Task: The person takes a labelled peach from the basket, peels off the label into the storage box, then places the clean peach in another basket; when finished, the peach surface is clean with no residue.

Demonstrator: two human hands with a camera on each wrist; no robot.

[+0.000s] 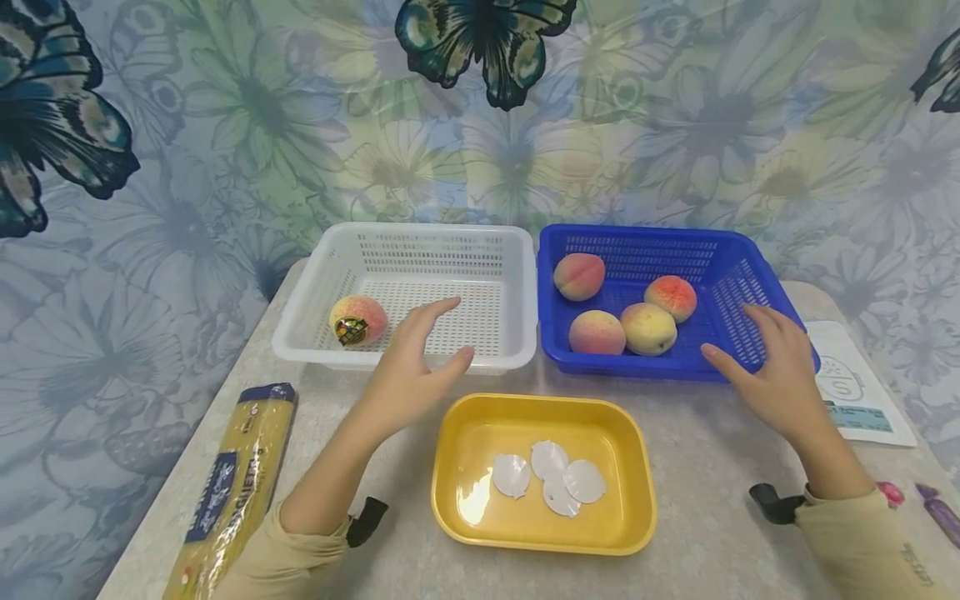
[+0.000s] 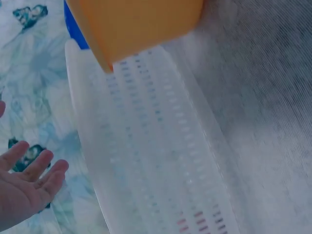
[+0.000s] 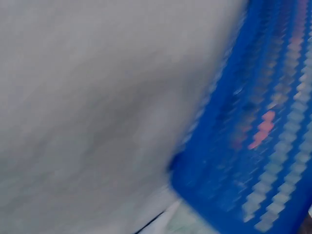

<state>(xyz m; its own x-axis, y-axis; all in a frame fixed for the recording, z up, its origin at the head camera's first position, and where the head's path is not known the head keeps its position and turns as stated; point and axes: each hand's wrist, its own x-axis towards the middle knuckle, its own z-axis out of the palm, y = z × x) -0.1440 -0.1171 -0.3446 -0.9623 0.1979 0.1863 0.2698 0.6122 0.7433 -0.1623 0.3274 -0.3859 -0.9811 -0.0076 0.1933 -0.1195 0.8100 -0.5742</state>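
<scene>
Neither hand held anything. The left hand [image 1: 411,367] hovered with its fingers loosely spread and straight over the front rim of the white basket [image 1: 315,287], empty-palmed — the left wrist view showed the same open fingers [image 2: 34,168] beside the basket's slatted wall. At about ten o'clock from that hand, inside the white basket, lay a single peach [image 1: 358,320] with a dark sticker on it, close to the fingers but not touched.

The right hand [image 1: 772,371] was likewise open, fingers relaxed and spread, poised over the front right corner of the blue basket [image 1: 720,250]; whether it touched the rim could not be told. At ten o'clock from it, four peaches [image 1: 648,328] sat in the blue basket — two at the front touching each other, two further back.

The two baskets stood side by side, their rims just beside each other. At six o'clock from their meeting edges lay a yellow tray [image 1: 465,433] with a few white peeled-off scraps [image 1: 548,478] in it. A packet of spaghetti [image 1: 228,492] lay at the table's left edge, and a printed card [image 1: 858,392] at the right.
</scene>
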